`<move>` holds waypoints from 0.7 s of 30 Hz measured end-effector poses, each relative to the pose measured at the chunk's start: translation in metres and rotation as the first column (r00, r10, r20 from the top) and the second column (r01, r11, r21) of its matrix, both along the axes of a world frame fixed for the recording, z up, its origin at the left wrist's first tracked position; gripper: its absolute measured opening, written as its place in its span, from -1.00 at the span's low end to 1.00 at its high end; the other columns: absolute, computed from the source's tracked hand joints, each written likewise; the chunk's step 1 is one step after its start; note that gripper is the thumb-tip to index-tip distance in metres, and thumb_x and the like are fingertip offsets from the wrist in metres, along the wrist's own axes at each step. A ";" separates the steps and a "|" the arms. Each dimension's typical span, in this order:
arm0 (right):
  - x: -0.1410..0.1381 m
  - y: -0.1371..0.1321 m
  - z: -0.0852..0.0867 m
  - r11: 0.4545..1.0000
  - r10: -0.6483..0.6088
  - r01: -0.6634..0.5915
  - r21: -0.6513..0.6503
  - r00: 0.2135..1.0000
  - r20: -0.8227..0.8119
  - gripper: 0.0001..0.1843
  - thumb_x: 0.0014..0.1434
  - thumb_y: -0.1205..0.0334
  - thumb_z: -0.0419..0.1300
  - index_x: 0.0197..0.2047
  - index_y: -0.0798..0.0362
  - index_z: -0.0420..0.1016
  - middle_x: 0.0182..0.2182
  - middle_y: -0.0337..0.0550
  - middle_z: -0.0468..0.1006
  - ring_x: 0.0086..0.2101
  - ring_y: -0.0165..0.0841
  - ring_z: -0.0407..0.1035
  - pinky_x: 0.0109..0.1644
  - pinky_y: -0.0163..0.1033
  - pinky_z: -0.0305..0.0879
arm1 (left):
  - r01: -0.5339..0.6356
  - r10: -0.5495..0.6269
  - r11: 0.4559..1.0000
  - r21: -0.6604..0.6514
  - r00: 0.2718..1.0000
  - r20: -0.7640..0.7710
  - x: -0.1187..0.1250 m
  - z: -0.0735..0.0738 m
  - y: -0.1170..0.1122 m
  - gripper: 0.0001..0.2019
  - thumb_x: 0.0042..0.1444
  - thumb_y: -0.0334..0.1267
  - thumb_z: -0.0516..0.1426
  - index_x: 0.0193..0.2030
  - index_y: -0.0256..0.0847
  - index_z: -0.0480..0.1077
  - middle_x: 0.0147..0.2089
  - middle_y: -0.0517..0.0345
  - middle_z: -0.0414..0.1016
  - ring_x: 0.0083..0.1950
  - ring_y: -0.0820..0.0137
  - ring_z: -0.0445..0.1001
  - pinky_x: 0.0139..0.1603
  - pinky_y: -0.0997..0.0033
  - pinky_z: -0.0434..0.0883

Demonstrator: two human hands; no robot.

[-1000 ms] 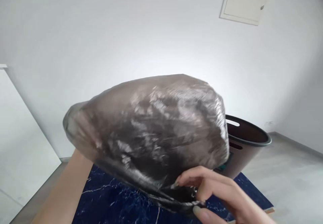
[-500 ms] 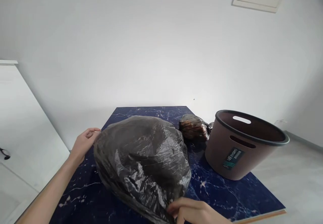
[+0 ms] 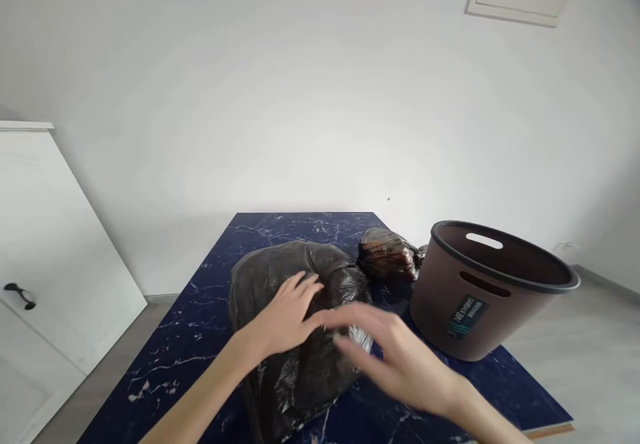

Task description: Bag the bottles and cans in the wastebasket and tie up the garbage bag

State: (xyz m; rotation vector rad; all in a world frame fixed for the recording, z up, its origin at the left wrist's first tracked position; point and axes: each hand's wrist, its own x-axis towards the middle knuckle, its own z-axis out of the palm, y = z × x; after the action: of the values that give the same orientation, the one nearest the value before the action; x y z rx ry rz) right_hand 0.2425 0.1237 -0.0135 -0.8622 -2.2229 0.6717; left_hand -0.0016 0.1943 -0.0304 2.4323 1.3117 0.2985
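Observation:
A puffed-up black plastic bag (image 3: 280, 277) lies on a dark blue marble-patterned table (image 3: 200, 324). My left hand (image 3: 285, 314) rests flat on top of the bag with its fingers stretched out. My right hand (image 3: 385, 357) hovers over the bag's right side, fingers spread and blurred by motion, holding nothing that I can see. A smaller tied dark bag (image 3: 387, 255) sits behind, between the big bag and a brown plastic bin (image 3: 480, 311).
The brown bin stands upright at the table's right edge with handle slots and a dark label. A white cabinet door with a black handle (image 3: 20, 295) is at the left. A white wall stands behind, a grey floor to the right.
The big bag came down from the air onto the table and shrank flatter. Both hands let go of its edge and moved on top of it.

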 end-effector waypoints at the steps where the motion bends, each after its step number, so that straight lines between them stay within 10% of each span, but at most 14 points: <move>1: 0.002 0.014 -0.006 0.987 -0.121 0.120 0.108 0.993 -0.005 -0.60 0.60 0.05 0.06 0.34 -0.10 0.53 0.26 -0.06 0.62 0.27 -0.20 0.49 0.35 -0.10 0.45 | 0.021 -0.023 0.998 -0.057 0.999 -0.036 0.002 -0.008 -0.002 -0.20 0.49 0.36 -0.10 0.67 -0.06 0.11 0.73 0.05 -0.07 0.73 -0.18 -0.23 0.63 -0.39 0.08; 6: 0.009 0.068 -0.062 0.947 -0.259 0.180 0.265 0.916 0.306 -0.33 0.62 -0.12 -0.05 0.62 -0.02 0.18 0.59 -0.05 0.16 0.58 -0.08 -0.07 0.64 0.23 -0.03 | 0.091 -0.111 0.979 -0.181 0.988 -0.107 -0.012 -0.036 -0.016 -0.25 0.48 0.38 -0.10 0.68 0.15 -0.01 0.72 0.27 -0.17 0.72 -0.16 -0.32 0.68 -0.37 -0.04; 12: 0.024 0.059 -0.110 0.981 -0.141 0.190 -0.045 0.848 0.510 -0.20 0.58 -0.33 -0.21 0.70 -0.14 -0.12 0.66 -0.19 -0.21 0.61 -0.10 -0.36 0.66 0.24 -0.24 | 0.076 -0.097 0.987 -0.143 0.985 -0.146 -0.044 -0.060 -0.046 -0.35 0.56 0.23 -0.08 0.66 0.38 -0.26 0.72 0.40 -0.35 0.71 -0.07 -0.25 0.63 -0.28 0.15; 21: 0.063 -0.007 -0.079 0.965 0.085 0.032 -0.260 0.901 0.426 -0.14 0.50 -0.34 0.07 0.67 -0.36 -0.19 0.65 -0.28 -0.25 0.60 -0.01 -0.37 0.64 0.26 -0.27 | 0.108 -0.100 0.987 0.122 0.992 -0.075 -0.094 -0.070 -0.123 -0.10 0.41 0.15 0.22 0.68 0.37 -0.26 0.68 0.32 -0.02 0.62 -0.02 0.23 0.51 -0.03 0.43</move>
State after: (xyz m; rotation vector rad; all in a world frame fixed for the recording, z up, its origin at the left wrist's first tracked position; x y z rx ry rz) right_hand 0.3053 0.1168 -0.0923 -1.2145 -2.5814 0.8686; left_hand -0.0957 0.0716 -0.0999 2.6284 1.2224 0.2799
